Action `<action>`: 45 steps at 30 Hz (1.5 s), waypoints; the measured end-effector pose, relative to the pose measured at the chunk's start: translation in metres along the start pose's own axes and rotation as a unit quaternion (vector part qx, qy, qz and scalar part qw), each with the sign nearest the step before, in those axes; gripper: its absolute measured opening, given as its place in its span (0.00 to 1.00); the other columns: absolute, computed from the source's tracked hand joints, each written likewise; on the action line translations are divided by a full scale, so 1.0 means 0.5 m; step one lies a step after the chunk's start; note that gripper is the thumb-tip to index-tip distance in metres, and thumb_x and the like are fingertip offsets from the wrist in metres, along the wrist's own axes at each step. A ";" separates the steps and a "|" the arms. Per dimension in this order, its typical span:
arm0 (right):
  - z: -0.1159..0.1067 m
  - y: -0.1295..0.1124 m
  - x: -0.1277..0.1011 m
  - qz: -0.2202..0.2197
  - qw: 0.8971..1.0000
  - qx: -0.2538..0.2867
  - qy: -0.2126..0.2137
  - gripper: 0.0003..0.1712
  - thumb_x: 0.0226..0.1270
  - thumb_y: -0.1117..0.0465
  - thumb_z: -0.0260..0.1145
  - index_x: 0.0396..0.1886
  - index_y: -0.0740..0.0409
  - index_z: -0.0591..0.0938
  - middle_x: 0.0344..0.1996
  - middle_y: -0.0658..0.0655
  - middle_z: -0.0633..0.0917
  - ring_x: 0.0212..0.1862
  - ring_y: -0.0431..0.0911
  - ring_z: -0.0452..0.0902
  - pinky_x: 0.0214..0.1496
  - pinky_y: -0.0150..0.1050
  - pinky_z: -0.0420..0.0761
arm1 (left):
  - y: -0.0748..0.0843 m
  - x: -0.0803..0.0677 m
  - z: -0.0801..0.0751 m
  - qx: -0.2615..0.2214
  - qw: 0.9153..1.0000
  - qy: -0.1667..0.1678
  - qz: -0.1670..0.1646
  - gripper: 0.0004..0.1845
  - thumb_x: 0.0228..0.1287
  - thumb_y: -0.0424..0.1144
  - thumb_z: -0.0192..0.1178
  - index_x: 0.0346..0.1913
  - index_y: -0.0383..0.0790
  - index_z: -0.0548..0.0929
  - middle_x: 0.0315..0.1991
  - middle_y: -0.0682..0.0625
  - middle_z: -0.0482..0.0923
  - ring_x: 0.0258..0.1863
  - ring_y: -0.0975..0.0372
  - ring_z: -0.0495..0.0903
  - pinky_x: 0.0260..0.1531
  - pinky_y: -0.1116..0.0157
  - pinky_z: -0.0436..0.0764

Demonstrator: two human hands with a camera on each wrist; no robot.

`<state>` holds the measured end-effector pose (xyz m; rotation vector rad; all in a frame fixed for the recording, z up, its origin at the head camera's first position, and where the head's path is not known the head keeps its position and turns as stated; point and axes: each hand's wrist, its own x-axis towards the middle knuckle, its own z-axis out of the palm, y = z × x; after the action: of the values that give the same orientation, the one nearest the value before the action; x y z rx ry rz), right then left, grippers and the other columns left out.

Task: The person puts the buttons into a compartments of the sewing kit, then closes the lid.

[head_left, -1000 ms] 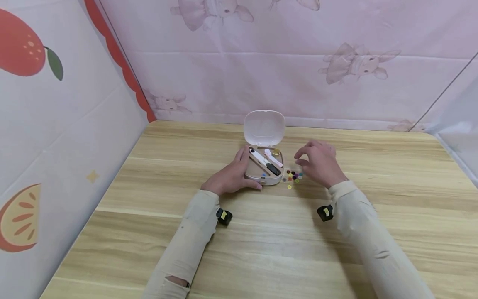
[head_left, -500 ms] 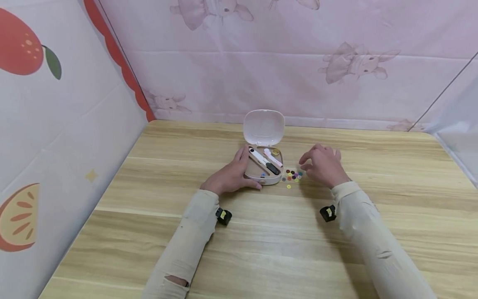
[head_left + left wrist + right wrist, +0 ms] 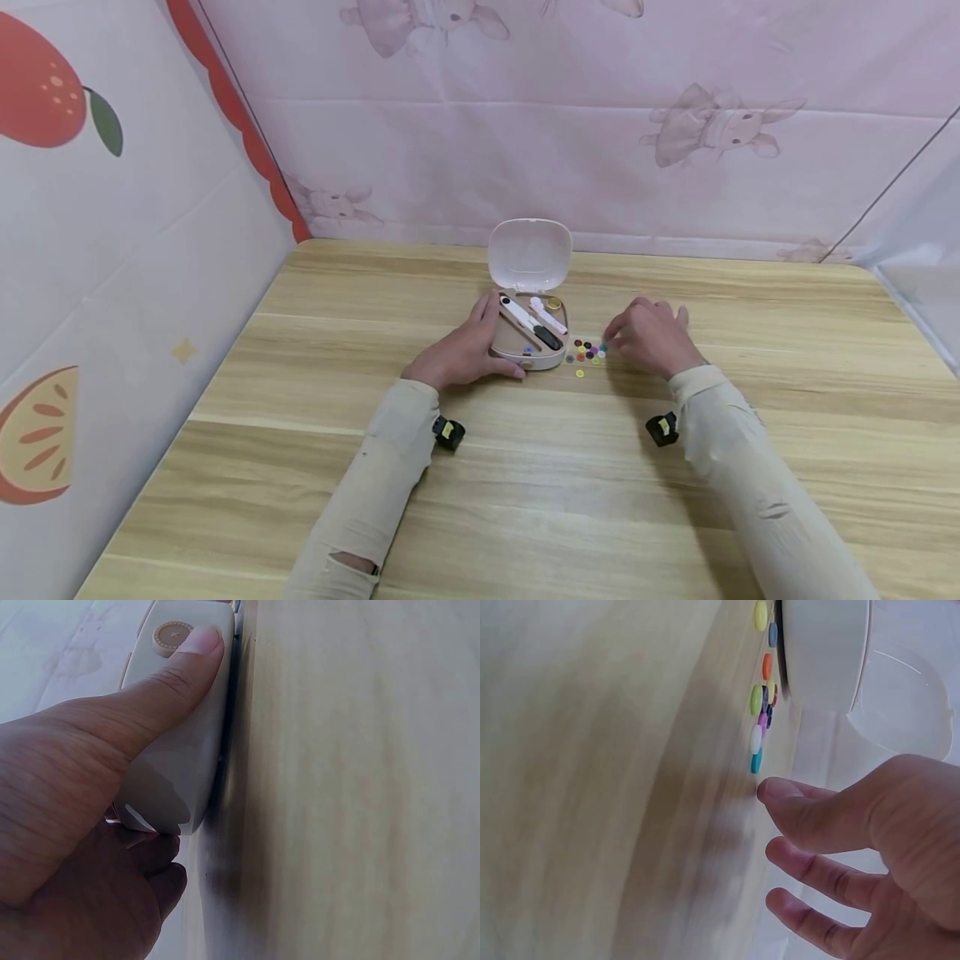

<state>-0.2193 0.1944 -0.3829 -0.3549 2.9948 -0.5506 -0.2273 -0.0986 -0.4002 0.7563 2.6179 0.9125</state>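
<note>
A small white sewing box (image 3: 543, 362) stands on the table with its lid (image 3: 530, 254) raised. My left hand (image 3: 461, 350) grips its left side, fingers along that side and thumb on the front beside the round tan clasp (image 3: 171, 636). Inside lie a white-and-black tool (image 3: 531, 322), a pale pink item (image 3: 548, 317) and a gold ring-like piece (image 3: 553, 303). Several coloured buttons (image 3: 590, 354) are scattered right of the box. My right hand (image 3: 654, 337) hovers beside them, thumb and forefinger close together near the teal button (image 3: 757, 761), holding nothing visible.
A yellow button (image 3: 580, 374) lies a little nearer than the cluster. The wooden table (image 3: 510, 500) reaches back to a pink printed cloth wall (image 3: 525, 158). At the left is a white wall with fruit prints (image 3: 150, 275).
My right hand has shifted slightly right and lowered toward the table near the buttons, its thumb and forefinger drawing closer together. The left hand and the box have stayed in place.
</note>
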 end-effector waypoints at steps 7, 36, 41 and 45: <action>0.001 0.001 -0.001 -0.016 1.000 -0.004 0.005 0.11 0.57 0.69 0.72 0.34 0.51 0.93 0.51 0.63 0.86 0.47 0.65 0.71 0.52 0.65 0.59 | -0.002 0.002 0.001 0.004 1.000 -0.001 -0.002 0.68 0.61 0.54 0.71 0.79 0.33 0.27 0.81 0.41 0.25 0.80 0.57 0.35 0.76 0.60 0.50; 0.014 0.000 0.003 -0.038 0.999 -0.007 0.029 0.08 0.55 0.68 0.76 0.30 0.49 0.93 0.47 0.59 0.88 0.53 0.65 0.72 0.64 0.79 0.44 | 0.000 0.002 0.001 0.003 1.000 -0.007 -0.004 0.68 0.62 0.54 0.71 0.79 0.36 0.26 0.81 0.44 0.25 0.80 0.59 0.35 0.76 0.62 0.48; 0.011 0.005 0.000 -0.031 0.999 0.002 0.033 0.08 0.56 0.68 0.76 0.32 0.49 0.93 0.49 0.61 0.87 0.53 0.65 0.72 0.64 0.77 0.47 | 0.000 0.002 0.000 0.003 1.000 -0.005 -0.002 0.68 0.62 0.54 0.71 0.79 0.35 0.26 0.81 0.43 0.26 0.80 0.58 0.36 0.76 0.61 0.49; 0.012 0.006 0.001 -0.032 0.999 -0.001 0.033 0.08 0.55 0.67 0.76 0.32 0.50 0.93 0.49 0.61 0.87 0.53 0.65 0.72 0.63 0.77 0.48 | 0.000 0.001 0.001 0.000 1.000 -0.005 -0.002 0.67 0.62 0.54 0.71 0.79 0.35 0.26 0.81 0.43 0.27 0.80 0.58 0.37 0.76 0.61 0.49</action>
<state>-0.2197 0.1952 -0.3895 -0.4438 3.0575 -0.5756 -0.2279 -0.0982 -0.4005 0.7530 2.6097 0.9052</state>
